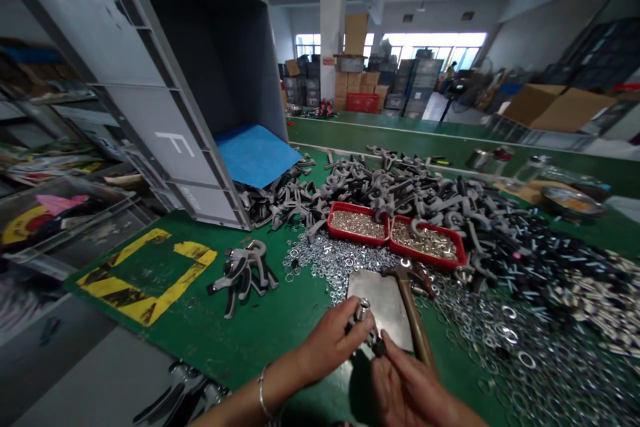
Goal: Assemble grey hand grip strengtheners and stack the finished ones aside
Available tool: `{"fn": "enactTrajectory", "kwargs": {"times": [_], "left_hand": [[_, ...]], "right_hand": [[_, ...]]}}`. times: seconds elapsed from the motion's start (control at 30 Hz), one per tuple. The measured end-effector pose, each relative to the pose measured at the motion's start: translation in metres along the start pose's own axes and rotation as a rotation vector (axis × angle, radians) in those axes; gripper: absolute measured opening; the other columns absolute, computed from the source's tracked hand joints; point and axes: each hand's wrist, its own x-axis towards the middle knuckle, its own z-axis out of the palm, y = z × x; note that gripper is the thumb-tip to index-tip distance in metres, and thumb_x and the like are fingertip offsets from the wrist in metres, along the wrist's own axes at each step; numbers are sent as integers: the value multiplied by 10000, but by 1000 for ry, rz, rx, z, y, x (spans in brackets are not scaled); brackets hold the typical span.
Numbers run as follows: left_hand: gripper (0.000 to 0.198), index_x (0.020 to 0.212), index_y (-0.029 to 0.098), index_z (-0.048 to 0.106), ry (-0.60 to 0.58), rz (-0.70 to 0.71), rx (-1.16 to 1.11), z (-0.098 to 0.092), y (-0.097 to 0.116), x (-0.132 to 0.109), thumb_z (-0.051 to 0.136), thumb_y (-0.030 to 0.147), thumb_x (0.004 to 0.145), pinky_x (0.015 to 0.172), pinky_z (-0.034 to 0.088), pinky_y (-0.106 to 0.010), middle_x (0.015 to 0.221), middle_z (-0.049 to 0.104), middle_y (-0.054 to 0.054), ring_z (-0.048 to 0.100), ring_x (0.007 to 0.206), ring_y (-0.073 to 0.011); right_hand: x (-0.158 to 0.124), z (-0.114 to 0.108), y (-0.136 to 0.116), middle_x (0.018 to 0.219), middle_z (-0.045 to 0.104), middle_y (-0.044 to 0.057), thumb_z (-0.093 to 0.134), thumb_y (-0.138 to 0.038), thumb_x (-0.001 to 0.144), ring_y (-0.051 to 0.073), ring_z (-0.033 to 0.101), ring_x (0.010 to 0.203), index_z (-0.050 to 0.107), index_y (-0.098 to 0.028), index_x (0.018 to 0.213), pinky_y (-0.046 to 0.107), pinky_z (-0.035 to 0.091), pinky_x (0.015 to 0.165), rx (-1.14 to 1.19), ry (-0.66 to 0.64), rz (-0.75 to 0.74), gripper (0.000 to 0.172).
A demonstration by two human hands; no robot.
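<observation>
My left hand [336,340] is closed round a small metal fitting [363,309] whose shiny round end sticks up above the thumb. At the fitting's lower end shows a small dark knob-like piece [379,347]. My right hand [407,383] pinches that dark piece between thumb and fingers; part of it is hidden. Both hands are over the near edge of a flat steel plate [383,303]. Along the plate's right side lies a hammer [415,317] with a wooden handle. A small group of grey-and-black plier-like clamps [246,273] lies to the left.
Two red trays [427,252] hold small metal parts. Behind them is a big heap of clamps [395,180]. Metal rings [500,340] and nuts spread around, with black-handled screws [545,260] at right. A large grey crate [165,127] stands on its side at left.
</observation>
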Motion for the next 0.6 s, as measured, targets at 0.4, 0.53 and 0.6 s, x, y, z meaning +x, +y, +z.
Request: {"fn": "enactTrajectory", "kwargs": {"times": [0.4,0.53,0.6], "left_hand": [[277,894,163,578,74,-43,-125,7,-2,2,485,415,964,725,430,-267,811,609,-16,539,747,-148],[272,877,165,583,61,-65,-123,4,-3,3,499,411,956,728,434,-263,806,615,-15,548,752,-149],[270,872,171,575,94,-100,-133,4,-3,4,485,409,963,739,437,-260,816,615,-14,554,772,-151]], "right_hand": [[7,-4,-1,496,426,-66,173,-715,937,109,331,350,510,-228,810,238,346,374,-209,180,-56,606],[5,-8,-3,567,586,17,214,-749,917,135,468,415,575,-191,835,248,374,423,-272,140,-50,670],[2,-12,-4,785,659,70,546,-700,839,183,583,667,626,-189,871,275,443,590,-532,416,-276,519]]}}
